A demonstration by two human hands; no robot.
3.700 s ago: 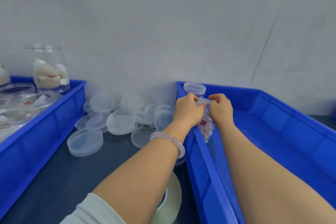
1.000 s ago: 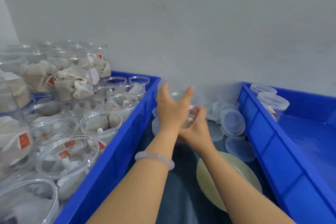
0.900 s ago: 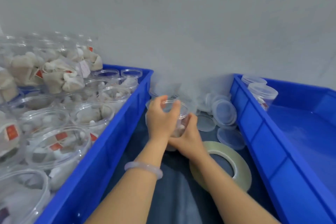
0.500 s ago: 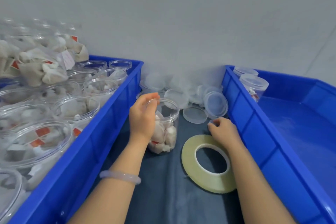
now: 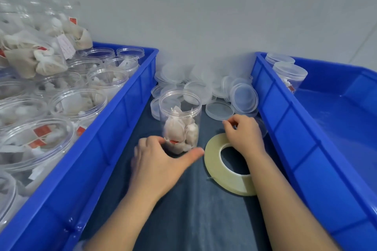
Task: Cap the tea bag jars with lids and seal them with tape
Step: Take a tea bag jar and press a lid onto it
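Observation:
An open clear tea bag jar (image 5: 180, 120) stands upright on the dark mat between two blue bins, with several tea bags inside. My left hand (image 5: 161, 161) holds its base, fingers on the left and thumb across the front. My right hand (image 5: 244, 134) lies just right of the jar, above the tape roll (image 5: 222, 171), its fingers curled on a clear lid (image 5: 263, 128) whose edge shows past the knuckles. The yellowish tape roll lies flat on the mat. A heap of loose clear lids (image 5: 204, 85) sits behind the jar against the wall.
The left blue bin (image 5: 122, 120) is packed with open jars of tea bags (image 5: 79, 104), some stacked. The right blue bin (image 5: 275, 108) holds two capped jars (image 5: 289, 73) in its far corner. A grey wall closes the back.
My left hand slid from the jar's rim down to its base. My right hand moved from the tape roll's far edge up onto a lid. Earlier, both hands set the jar on the mat.

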